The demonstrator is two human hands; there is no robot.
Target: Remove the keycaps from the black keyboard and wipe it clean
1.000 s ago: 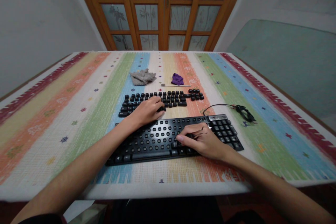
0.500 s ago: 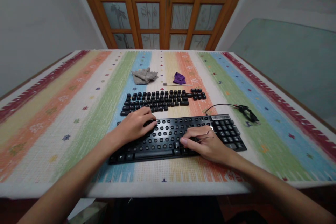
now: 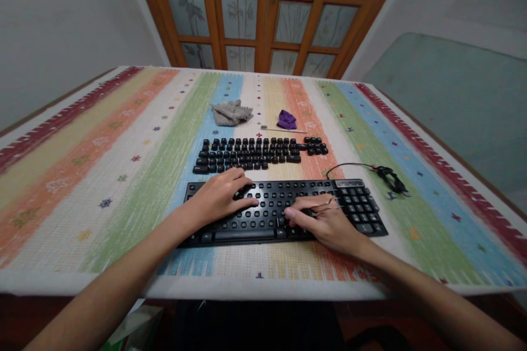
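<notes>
A black keyboard (image 3: 247, 235) lies on the table, its middle showing bare key posts, with keycaps still on the number pad at the right. My left hand (image 3: 220, 194) rests over its upper left part, thumb stretched out and fingers lying on the board. Over the lower right of the main section, my right hand (image 3: 319, 216) is closed, thumb against curled fingers; whatever it grips is hidden. Beside the right thumb sits a black keycap (image 3: 281, 222). A thin line, maybe a ring or wire, crosses the right fingers. Loose black keycaps (image 3: 247, 156) stand in rows behind the keyboard.
Farther back lie a crumpled grey cloth (image 3: 231, 113), a purple cloth (image 3: 287, 119) and a thin brush (image 3: 284, 130). The keyboard's coiled cable (image 3: 389, 180) rests to the right. A striped tablecloth (image 3: 135, 197) covers the table.
The view has shifted slightly. My left hand has slid a little to the right across the keyboard, its thumb reaching farther over the posts. My right hand stays near the same keycap.
</notes>
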